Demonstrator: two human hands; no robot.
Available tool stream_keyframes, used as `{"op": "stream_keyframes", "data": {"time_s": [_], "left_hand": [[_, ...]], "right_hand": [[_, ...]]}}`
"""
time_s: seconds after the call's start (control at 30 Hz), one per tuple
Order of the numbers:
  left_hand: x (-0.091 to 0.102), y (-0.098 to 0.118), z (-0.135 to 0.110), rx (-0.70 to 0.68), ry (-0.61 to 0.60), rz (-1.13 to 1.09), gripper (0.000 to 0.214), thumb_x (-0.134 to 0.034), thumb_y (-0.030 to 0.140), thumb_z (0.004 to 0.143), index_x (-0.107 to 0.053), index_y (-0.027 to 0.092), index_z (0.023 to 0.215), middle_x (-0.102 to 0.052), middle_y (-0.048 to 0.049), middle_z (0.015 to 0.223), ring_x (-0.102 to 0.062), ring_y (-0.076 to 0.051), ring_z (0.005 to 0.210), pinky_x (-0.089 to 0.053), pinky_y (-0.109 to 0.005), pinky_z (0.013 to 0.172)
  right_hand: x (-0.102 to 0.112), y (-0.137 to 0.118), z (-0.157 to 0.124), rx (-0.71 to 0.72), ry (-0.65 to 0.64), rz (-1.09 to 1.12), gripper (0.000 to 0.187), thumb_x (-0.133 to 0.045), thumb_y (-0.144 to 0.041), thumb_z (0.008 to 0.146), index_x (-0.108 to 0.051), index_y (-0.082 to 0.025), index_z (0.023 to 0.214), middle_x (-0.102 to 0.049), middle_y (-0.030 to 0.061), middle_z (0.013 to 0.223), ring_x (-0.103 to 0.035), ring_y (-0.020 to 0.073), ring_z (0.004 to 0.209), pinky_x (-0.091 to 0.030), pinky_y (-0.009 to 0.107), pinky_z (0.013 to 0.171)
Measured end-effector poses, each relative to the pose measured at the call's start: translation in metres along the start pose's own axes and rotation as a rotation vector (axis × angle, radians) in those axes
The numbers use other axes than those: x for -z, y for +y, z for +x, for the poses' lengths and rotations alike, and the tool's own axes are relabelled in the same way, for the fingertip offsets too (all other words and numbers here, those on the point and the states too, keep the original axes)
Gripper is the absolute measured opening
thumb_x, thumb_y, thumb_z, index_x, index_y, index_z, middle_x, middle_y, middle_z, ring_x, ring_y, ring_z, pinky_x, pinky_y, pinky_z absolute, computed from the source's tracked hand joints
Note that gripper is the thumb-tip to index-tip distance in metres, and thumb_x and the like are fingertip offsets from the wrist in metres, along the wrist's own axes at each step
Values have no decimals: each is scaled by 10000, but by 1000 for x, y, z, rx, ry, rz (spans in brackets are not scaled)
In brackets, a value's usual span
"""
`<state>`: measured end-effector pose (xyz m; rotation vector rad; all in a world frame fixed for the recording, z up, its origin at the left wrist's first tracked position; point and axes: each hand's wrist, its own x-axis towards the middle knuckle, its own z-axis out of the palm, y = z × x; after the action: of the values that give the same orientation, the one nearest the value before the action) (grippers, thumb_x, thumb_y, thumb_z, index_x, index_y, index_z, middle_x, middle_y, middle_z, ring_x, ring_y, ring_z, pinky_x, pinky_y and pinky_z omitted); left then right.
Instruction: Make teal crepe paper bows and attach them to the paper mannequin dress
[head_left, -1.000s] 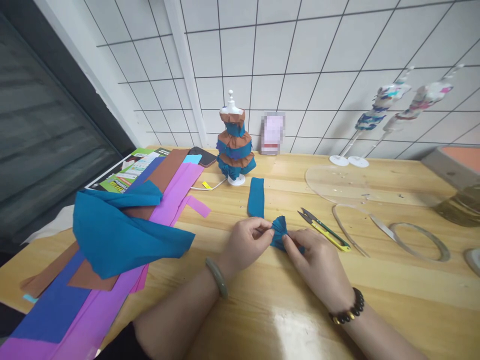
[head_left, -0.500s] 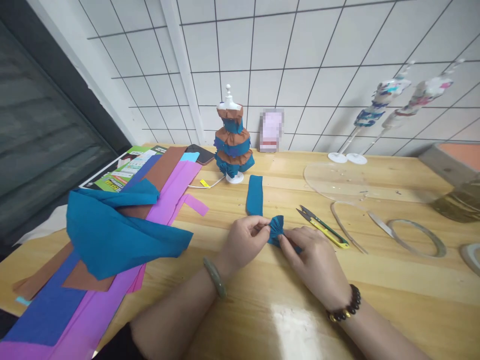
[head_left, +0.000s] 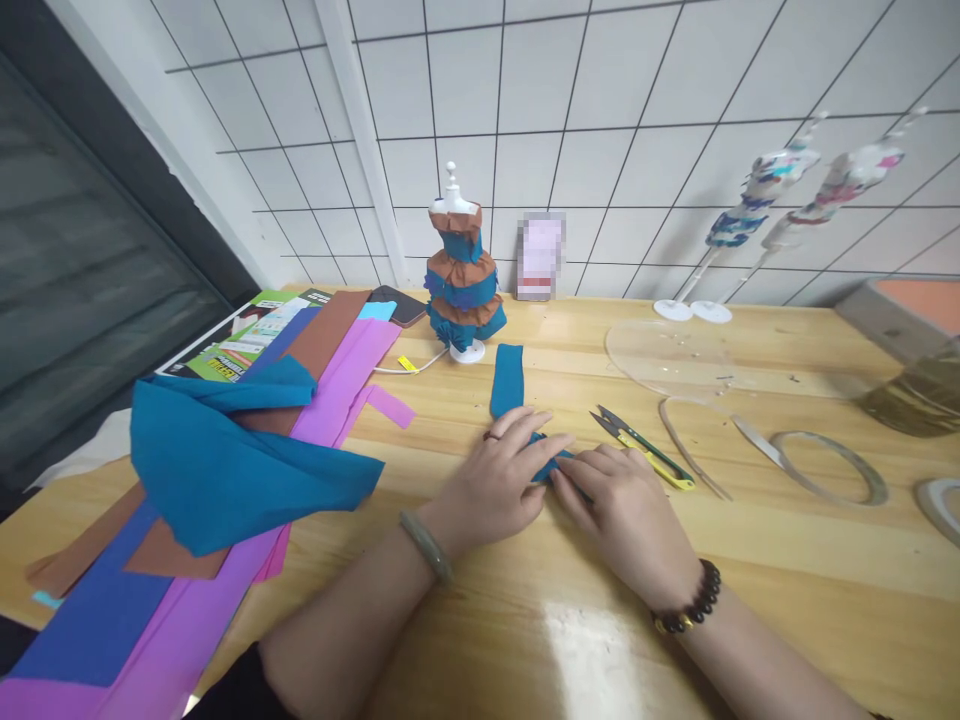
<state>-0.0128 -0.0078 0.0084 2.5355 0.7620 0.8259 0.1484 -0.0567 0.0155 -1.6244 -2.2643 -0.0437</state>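
Single head-worn camera, close over the wooden table (head_left: 787, 560), looks forward and down, facing the tiled wall (head_left: 637, 100).

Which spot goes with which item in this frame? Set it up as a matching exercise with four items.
Things
1. teal strip
2. snips
3. dress form
4. phone

Places
A. standing near the tiled wall
B. near end under the left hand and right hand
C. at the far end of the paper sheets
D. flat on the table, just right of the right hand

Pairs: 1-B, 2-D, 3-A, 4-C
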Motion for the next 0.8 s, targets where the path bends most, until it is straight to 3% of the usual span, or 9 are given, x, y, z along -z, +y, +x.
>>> {"op": "stream_keyframes", "data": {"time_s": [0.2, 0.43, 0.63, 0.8], "left_hand": [[-3, -7, 1, 10, 47, -14, 217, -480, 136, 779, -603, 192, 949, -562, -92, 1128, -407, -239, 1187, -374, -418, 973], [-1, -12, 3, 83, 49, -158, 162, -514, 105, 740, -606, 174, 854, -641, -54, 879, -550, -182, 915, -430, -322, 840], [0, -12, 4, 164, 87, -250, 142, -519, 112, 739, -618, 177, 817, -652, -39, 825, -579, -157, 829, -447, -292, 789], [1, -9, 5, 198, 72, -297, 132, -517, 136, 756, -615, 176, 834, -660, -43, 869, -588, -160, 864, -445, -284, 812]], "right_hand": [[1, 0, 0, 26, -1, -22, 273, -426, -234, 877, -646, -174, 726, -643, 67, 667, -539, 186, 714, -307, 315, 672], [1, 0, 0, -3, -2, 33, 250, -437, -255, 877, -667, -178, 820, -653, 67, 708, -559, 196, 731, -345, 324, 670], [-6, 6, -2, -44, 133, 194, 255, -497, -296, 846, -623, -172, 1030, -684, 89, 901, -609, 213, 811, -440, 348, 725], [-8, 8, -1, -46, 144, 359, 200, -500, -252, 847, -626, -195, 990, -686, 69, 909, -614, 199, 828, -463, 350, 754]]}}
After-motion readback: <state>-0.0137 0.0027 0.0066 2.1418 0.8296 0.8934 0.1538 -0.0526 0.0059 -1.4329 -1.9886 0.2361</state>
